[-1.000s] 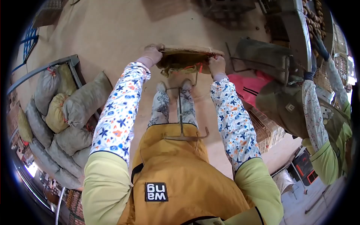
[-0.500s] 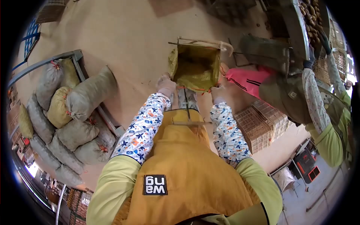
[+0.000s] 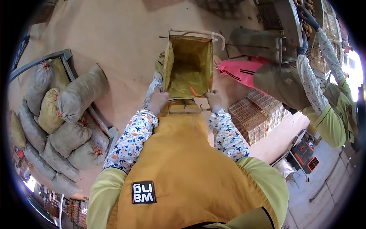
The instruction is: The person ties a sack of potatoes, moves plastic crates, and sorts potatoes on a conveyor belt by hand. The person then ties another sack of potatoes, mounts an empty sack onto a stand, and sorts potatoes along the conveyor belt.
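An olive-yellow woven sack [image 3: 189,82] hangs with its mouth spread wide in a squarish shape, and its inside shows no contents. My left hand [image 3: 158,97] is closed on the near left corner of the sack's rim. At the near right corner my right hand [image 3: 214,98] pinches the rim in the same way. The far rim lies against a metal frame [image 3: 190,32] with a curved end at its right. A bit of orange-red string [image 3: 193,91] shows on the near side of the sack. Its bottom is hidden.
Several full, tied sacks [image 3: 68,129] are piled at the left beside a grey metal rail [image 3: 38,65]. Wicker baskets [image 3: 249,121] stand at the right. Another person in a green shirt [image 3: 331,122] reaches with gloved hands over a trough of round brown produce [image 3: 307,26].
Both my hands have drawn the sack's near rim closer to my body, and its mouth is open wider. The other person's gloved hands have shifted over the trough.
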Action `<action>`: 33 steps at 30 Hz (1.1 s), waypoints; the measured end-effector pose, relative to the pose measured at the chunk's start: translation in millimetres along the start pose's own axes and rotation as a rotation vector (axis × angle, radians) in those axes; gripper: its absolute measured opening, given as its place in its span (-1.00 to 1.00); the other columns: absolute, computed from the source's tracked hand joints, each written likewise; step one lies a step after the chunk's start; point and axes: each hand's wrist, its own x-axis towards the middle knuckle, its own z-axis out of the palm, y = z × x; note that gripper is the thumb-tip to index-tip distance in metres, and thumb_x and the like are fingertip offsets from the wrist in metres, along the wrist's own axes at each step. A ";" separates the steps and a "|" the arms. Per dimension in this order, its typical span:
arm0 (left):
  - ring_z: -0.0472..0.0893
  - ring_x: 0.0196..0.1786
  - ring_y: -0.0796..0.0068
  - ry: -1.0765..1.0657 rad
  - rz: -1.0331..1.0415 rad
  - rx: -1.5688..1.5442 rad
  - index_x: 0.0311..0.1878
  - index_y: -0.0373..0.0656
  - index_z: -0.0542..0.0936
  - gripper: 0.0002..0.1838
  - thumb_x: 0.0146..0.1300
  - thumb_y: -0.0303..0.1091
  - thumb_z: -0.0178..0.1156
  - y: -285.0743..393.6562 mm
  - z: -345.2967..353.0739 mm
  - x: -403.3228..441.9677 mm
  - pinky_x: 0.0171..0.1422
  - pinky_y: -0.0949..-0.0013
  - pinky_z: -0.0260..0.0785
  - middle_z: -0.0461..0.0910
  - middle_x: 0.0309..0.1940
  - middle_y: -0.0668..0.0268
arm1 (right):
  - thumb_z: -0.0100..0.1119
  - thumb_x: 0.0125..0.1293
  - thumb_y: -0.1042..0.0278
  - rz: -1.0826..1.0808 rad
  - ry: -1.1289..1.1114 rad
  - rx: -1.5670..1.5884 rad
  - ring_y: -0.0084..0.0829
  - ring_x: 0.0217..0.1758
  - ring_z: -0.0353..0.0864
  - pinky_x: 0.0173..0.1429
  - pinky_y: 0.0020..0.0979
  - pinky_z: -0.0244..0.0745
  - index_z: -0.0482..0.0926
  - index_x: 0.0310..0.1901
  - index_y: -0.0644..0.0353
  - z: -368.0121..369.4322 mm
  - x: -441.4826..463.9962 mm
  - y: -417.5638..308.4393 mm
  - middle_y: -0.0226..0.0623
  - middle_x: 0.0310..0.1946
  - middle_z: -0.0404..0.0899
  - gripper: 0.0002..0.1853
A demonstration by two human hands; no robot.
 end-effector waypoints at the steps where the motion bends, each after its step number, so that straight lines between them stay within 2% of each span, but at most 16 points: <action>1: 0.45 0.01 -0.01 0.005 -0.019 0.033 0.01 -0.24 0.40 -0.45 -0.05 -0.10 0.10 4.4 5.3 -10.9 0.10 0.20 0.26 0.49 -0.10 -0.07 | 0.22 -0.04 0.12 0.078 0.030 0.078 -0.18 -0.06 0.49 -0.10 -0.30 0.43 0.54 -0.11 0.08 4.4 6.3 27.0 -0.02 0.14 0.27 -0.58; 4: 0.48 -0.03 -0.05 0.005 0.026 0.050 -0.07 -0.33 0.40 -0.50 -0.01 -0.14 0.07 -14.5 17.0 -15.8 0.08 0.20 0.28 0.50 -0.15 -0.11 | 0.17 -0.06 -0.13 0.615 -0.218 0.295 -0.20 -0.02 0.41 0.06 -0.22 0.34 0.34 0.08 0.29 -60.4 -90.2 -89.7 -0.13 -0.07 0.45 -0.25; 5: 0.50 -0.07 -0.07 -0.189 -0.005 -0.010 -0.12 -0.37 0.41 -0.54 0.02 -0.17 0.03 -19.4 13.6 -15.7 0.05 0.18 0.29 0.50 -0.16 -0.12 | 0.21 -0.04 -0.10 0.645 -0.285 0.469 -0.26 -0.16 0.46 -0.10 -0.26 0.43 0.32 0.04 0.40 -55.3 -88.3 -77.9 -0.12 -0.12 0.44 -0.24; 6: 0.52 -0.12 -0.08 -0.379 -0.036 -0.069 -0.17 -0.41 0.42 -0.58 0.05 -0.19 -0.01 -19.8 13.3 -16.3 0.03 0.16 0.31 0.51 -0.17 -0.14 | 0.21 -0.04 -0.10 0.640 -0.281 0.467 -0.26 -0.16 0.46 -0.10 -0.26 0.43 0.32 0.04 0.40 -46.8 -80.8 -64.9 -0.12 -0.12 0.44 -0.24; 7: 0.52 -0.12 -0.08 -0.377 -0.035 -0.075 -0.17 -0.41 0.42 -0.58 0.05 -0.19 -0.01 -14.5 11.3 -24.2 0.03 0.16 0.31 0.51 -0.17 -0.14 | 0.23 -0.03 -0.05 0.493 -0.278 0.466 -0.28 -0.20 0.48 -0.20 -0.34 0.46 0.30 0.05 0.41 -34.6 -73.3 -51.7 -0.09 -0.11 0.43 -0.26; 9: 0.55 -0.27 -0.09 -0.262 -0.387 -0.536 -0.26 -0.37 0.46 -0.69 0.09 -0.27 -0.04 -1.3 0.6 -46.3 -0.05 0.12 0.34 0.52 -0.23 -0.13 | 0.22 0.07 0.12 0.185 -0.113 0.376 -0.34 -0.34 0.55 -0.44 -0.50 0.48 0.21 0.12 0.39 -12.7 -77.3 -38.9 -0.04 -0.15 0.46 -0.32; 13: 0.53 -0.31 -0.06 -0.263 -0.326 -0.612 -0.30 -0.32 0.48 -0.73 0.09 -0.30 -0.05 -30.3 18.9 -35.8 -0.09 0.11 0.36 0.51 -0.27 -0.11 | 0.13 0.15 0.17 -0.189 0.063 0.452 -0.34 -0.42 0.59 -0.42 -0.43 0.53 0.09 0.19 0.36 -0.9 -81.6 -9.2 -0.08 -0.34 0.54 -0.32; 15: 0.52 -0.29 -0.03 -0.047 0.221 0.022 -0.28 -0.30 0.48 -0.74 0.07 -0.32 -0.06 -47.7 26.8 -26.4 -0.11 0.12 0.37 0.51 -0.33 -0.11 | 0.13 0.13 0.20 -0.073 0.035 0.397 -0.31 -0.37 0.59 -0.37 -0.41 0.53 0.10 0.19 0.34 -9.5 -85.1 -32.6 -0.07 -0.35 0.55 -0.33; 18: 0.50 -0.22 -0.06 0.041 0.426 0.146 -0.27 -0.31 0.48 -0.73 0.06 -0.32 -0.06 -40.4 23.0 -40.0 -0.09 0.11 0.36 0.50 -0.33 -0.13 | 0.13 0.10 0.25 0.078 0.025 0.301 -0.25 -0.28 0.59 -0.26 -0.37 0.50 0.18 0.16 0.32 -23.8 -87.0 -64.3 -0.06 -0.39 0.56 -0.38; 22: 0.55 -0.31 0.05 -0.032 0.307 -0.336 -0.28 -0.30 0.48 -0.75 0.13 -0.29 -0.02 -57.9 43.0 -1.1 -0.22 0.16 0.40 0.53 -0.38 -0.05 | 0.15 0.00 0.26 0.042 0.179 0.112 -0.15 -0.24 0.58 -0.11 -0.28 0.42 0.36 0.04 0.31 -8.6 -53.5 -37.3 0.00 -0.35 0.57 -0.47; 24: 0.57 -0.42 0.27 -0.202 -0.060 -0.700 -0.26 -0.29 0.47 -0.73 0.20 -0.23 0.01 -12.6 26.2 -14.3 -0.38 0.30 0.43 0.53 -0.41 0.11 | 0.16 -0.04 0.21 0.031 0.244 0.073 -0.08 -0.20 0.57 -0.08 -0.25 0.40 0.45 -0.06 0.31 -3.3 -38.4 -33.7 0.04 -0.34 0.57 -0.51; 25: 0.54 -0.52 0.47 -0.244 0.003 -0.791 -0.22 -0.28 0.44 -0.69 0.23 -0.16 0.05 -0.6 22.3 -15.5 -0.47 0.44 0.42 0.51 -0.44 0.25 | 0.15 -0.05 0.20 0.068 0.198 0.058 -0.07 -0.18 0.56 -0.07 -0.25 0.40 0.47 -0.09 0.31 -8.5 -32.7 -44.3 0.05 -0.33 0.57 -0.53; 26: 0.54 -0.52 0.47 -0.244 0.008 -0.792 -0.22 -0.28 0.44 -0.69 0.23 -0.16 0.05 9.2 15.6 -15.1 -0.47 0.44 0.42 0.51 -0.44 0.25 | 0.15 -0.06 0.20 0.102 0.154 0.044 -0.05 -0.16 0.56 -0.06 -0.25 0.40 0.49 -0.13 0.31 -15.1 -27.6 -57.0 0.06 -0.33 0.57 -0.54; 28: 0.51 -0.53 0.51 -0.358 -0.066 -0.776 -0.19 -0.24 0.43 -0.70 0.22 -0.16 0.08 21.5 5.9 -14.6 -0.45 0.48 0.44 0.50 -0.44 0.29 | 0.14 -0.05 0.20 0.119 0.151 0.049 -0.04 -0.15 0.55 -0.05 -0.24 0.39 0.55 -0.21 0.31 -19.3 -14.7 -68.4 0.08 -0.31 0.56 -0.61; 30: 0.49 -0.48 0.55 -0.398 -0.045 -0.802 -0.20 -0.14 0.45 -0.73 0.23 -0.12 0.08 7.6 8.0 -9.4 -0.39 0.47 0.45 0.49 -0.39 0.34 | 0.11 -0.02 0.23 0.140 0.225 -0.192 -0.19 -0.43 0.60 -0.32 -0.27 0.42 0.58 -0.31 0.29 -13.9 0.6 -65.8 -0.09 -0.51 0.58 -0.70; 33: 0.51 -0.20 0.44 -0.487 -0.136 -0.822 -0.08 -0.03 0.43 -0.60 0.16 0.06 0.07 -12.2 5.6 -30.7 -0.08 0.36 0.36 0.51 -0.24 0.30 | 0.09 0.00 0.14 0.179 0.141 -0.062 -0.17 -0.42 0.61 -0.26 -0.27 0.44 0.58 -0.32 0.36 -29.6 -20.9 -88.8 0.03 -0.46 0.58 -0.62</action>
